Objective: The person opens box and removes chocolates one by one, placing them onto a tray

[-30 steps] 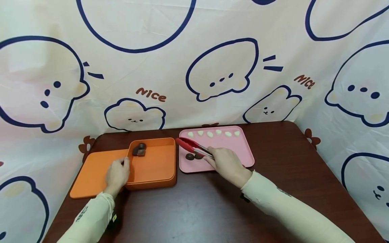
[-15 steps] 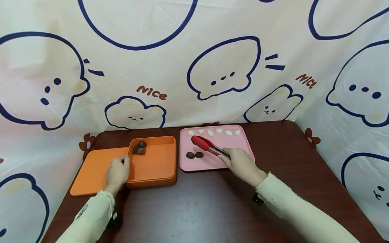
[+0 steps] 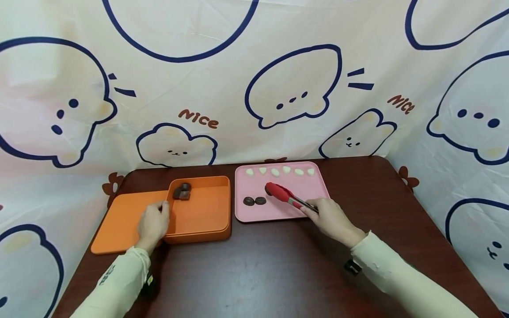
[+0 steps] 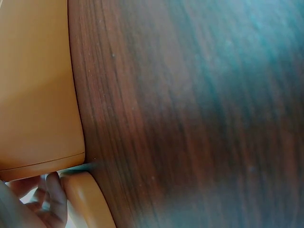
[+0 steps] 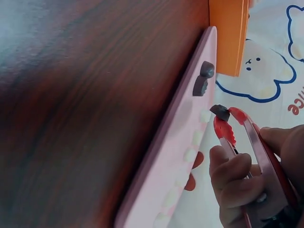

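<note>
Red-tipped tongs (image 3: pixel 283 195): squeezed narrow in the right hand (image 3: pixel 332 219), a dark chocolate piece (image 5: pixel 220 112) pinched above the pink tray (image 3: pixel 316 201).
Handling: judged light, brittle, slippery; best nipped across the middle.
Left hand (image 3: pixel 153 224): orange box (image 3: pixel 207 229) wall gripped.

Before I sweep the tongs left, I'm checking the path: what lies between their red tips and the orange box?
In the head view, two dark chocolates on the pink tray lie between the tongs and orange box.

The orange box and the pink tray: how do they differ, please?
The orange box has raised walls; the pink tray is nearly flat. The orange box holds only dark pieces; the pink tray also carries white pieces. The left hand grips the orange box; the right hand holds red tongs over the pink tray. Both rest on the table.
</note>
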Motion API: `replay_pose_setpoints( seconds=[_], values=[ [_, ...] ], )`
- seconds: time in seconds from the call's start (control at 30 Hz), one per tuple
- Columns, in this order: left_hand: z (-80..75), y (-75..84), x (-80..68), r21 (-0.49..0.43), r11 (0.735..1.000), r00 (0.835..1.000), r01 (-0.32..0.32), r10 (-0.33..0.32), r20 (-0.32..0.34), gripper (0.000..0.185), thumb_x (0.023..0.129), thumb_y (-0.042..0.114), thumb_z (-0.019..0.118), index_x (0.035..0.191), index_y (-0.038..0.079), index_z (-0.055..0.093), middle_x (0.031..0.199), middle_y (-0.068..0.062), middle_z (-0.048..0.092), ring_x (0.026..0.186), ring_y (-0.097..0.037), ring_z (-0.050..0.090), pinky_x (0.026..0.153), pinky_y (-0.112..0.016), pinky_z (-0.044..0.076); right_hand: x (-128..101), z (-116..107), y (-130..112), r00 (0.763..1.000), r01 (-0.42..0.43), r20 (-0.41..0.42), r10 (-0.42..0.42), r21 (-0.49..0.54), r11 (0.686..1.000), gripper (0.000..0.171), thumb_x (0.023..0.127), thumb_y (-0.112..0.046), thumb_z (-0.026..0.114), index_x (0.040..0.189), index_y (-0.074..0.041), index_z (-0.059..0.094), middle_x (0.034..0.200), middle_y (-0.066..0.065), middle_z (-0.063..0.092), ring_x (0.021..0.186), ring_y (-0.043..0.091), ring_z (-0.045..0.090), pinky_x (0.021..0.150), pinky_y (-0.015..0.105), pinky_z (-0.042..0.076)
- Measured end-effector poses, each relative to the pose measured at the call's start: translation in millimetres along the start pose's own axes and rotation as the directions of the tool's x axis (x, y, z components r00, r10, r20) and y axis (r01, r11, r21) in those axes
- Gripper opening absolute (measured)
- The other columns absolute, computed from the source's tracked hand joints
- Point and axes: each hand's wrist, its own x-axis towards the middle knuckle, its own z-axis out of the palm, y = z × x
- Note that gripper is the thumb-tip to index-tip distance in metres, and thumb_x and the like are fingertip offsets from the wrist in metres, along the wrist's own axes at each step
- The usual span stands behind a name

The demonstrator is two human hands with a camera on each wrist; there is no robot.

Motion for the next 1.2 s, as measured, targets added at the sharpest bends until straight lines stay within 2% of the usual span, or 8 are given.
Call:
replay_pose_setpoints(
  seconds=[0.17, 0.47, 0.57, 0.73, 0.93, 1.2],
  values=[
    [-0.6, 0.4, -0.7, -0.006, 1.000, 1.000, -0.001, 0.001, 0.010, 0.053, 0.108, 0.041, 0.029, 0.087, 0.008, 0.065, 0.061, -0.004, 0.051, 0.056, -0.023, 0.050, 0.050, -0.033, 0.034, -4.7, 1.9, 9.4, 0.999, -0.022, 0.034, 0.021, 0.041, 0.999, 0.024, 0.099, -0.026, 0.065, 0.083, -0.010, 0.071, 0.057, -0.007, 0.040, 0.049, 0.008, 0.038, 0.044, 0.022, 0.032],
    [-1.9, 1.0, -1.2, -0.001, 1.000, 1.000, -0.001, 0.001, 0.007, 0.052, 0.108, 0.040, 0.030, 0.098, 0.007, 0.069, 0.064, -0.006, 0.053, 0.059, -0.024, 0.051, 0.051, -0.033, 0.035, -8.6, 4.3, 20.4, 0.996, -0.026, 0.089, 0.020, 0.073, 0.997, 0.024, 0.100, -0.025, 0.064, 0.084, -0.009, 0.071, 0.057, -0.006, 0.044, 0.048, 0.008, 0.040, 0.043, 0.022, 0.033],
    [-1.9, 0.7, -1.4, -0.004, 1.000, 1.000, -0.002, 0.002, 0.014, 0.053, 0.108, 0.040, 0.029, 0.097, 0.006, 0.069, 0.062, -0.006, 0.053, 0.057, -0.024, 0.050, 0.051, -0.033, 0.035, -8.0, 5.2, 22.7, 0.995, -0.027, 0.096, 0.020, 0.072, 0.997, 0.024, 0.100, -0.025, 0.064, 0.084, -0.009, 0.071, 0.058, -0.006, 0.045, 0.049, 0.008, 0.041, 0.043, 0.022, 0.033],
    [-1.6, 0.3, -0.3, -0.004, 1.000, 1.000, 0.007, -0.007, 0.016, 0.053, 0.108, 0.041, 0.029, 0.096, 0.007, 0.068, 0.062, -0.006, 0.052, 0.057, -0.024, 0.050, 0.050, -0.033, 0.035, -5.5, 6.8, 23.9, 0.998, -0.017, 0.061, 0.015, 0.034, 0.999, 0.025, 0.099, -0.027, 0.065, 0.083, -0.009, 0.072, 0.058, -0.006, 0.043, 0.050, 0.009, 0.040, 0.045, 0.023, 0.032],
    [-1.4, 0.7, 0.4, 0.011, 1.000, 1.000, 0.016, -0.016, 0.018, 0.053, 0.108, 0.041, 0.029, 0.104, 0.007, 0.070, 0.066, -0.007, 0.054, 0.062, -0.025, 0.052, 0.052, -0.033, 0.036, -5.5, 8.6, 25.6, 1.000, -0.027, 0.014, 0.028, -0.046, 0.999, 0.023, 0.098, -0.027, 0.066, 0.086, -0.009, 0.072, 0.058, -0.006, 0.042, 0.051, 0.009, 0.041, 0.045, 0.025, 0.034],
    [-1.8, 2.3, -0.7, -0.003, 1.000, 1.000, 0.007, -0.007, 0.018, 0.054, 0.108, 0.041, 0.029, 0.083, 0.008, 0.064, 0.060, -0.004, 0.051, 0.056, -0.023, 0.050, 0.050, -0.033, 0.035, -7.9, 8.5, 24.8, 0.998, -0.059, 0.014, 0.060, -0.092, 0.994, 0.023, 0.097, -0.028, 0.068, 0.080, -0.013, 0.066, 0.058, -0.004, 0.044, 0.051, 0.012, 0.042, 0.046, 0.027, 0.036]
  ],
)
